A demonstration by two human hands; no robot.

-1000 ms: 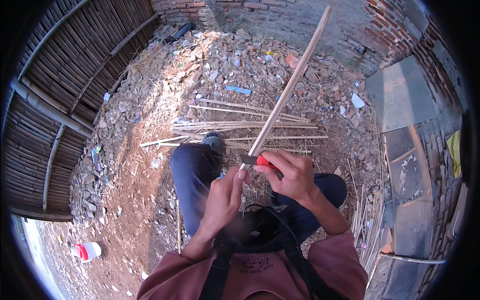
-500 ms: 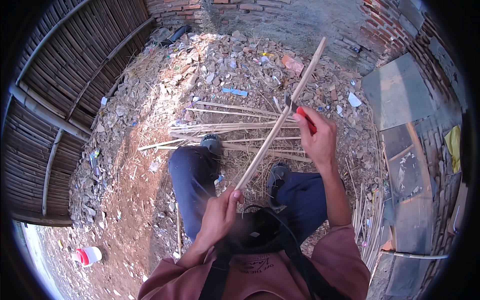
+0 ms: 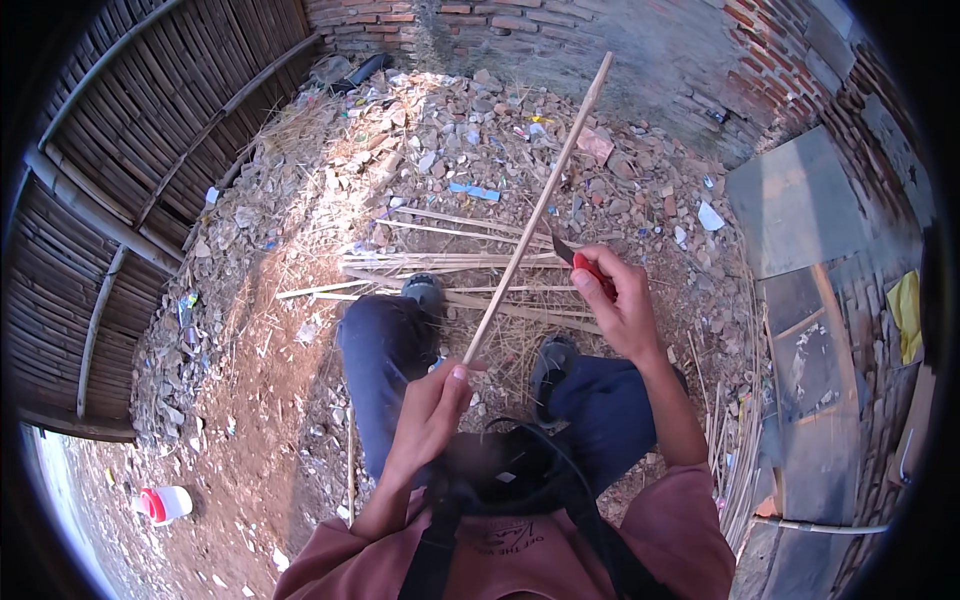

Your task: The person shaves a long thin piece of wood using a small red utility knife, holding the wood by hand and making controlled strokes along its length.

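While the left hand (image 3: 430, 405) pinches the near end of the long bamboo strip (image 3: 530, 215) above the knees, the right hand (image 3: 615, 305), closed around a red-handled knife (image 3: 580, 262), has slid farther up the strip than a second ago and now sits just right of it, blade barely clear of the wood; that stroke looks finished. Beyond the strip lie cut slats (image 3: 450, 265) on rubble. The blade's edge is too small to read.
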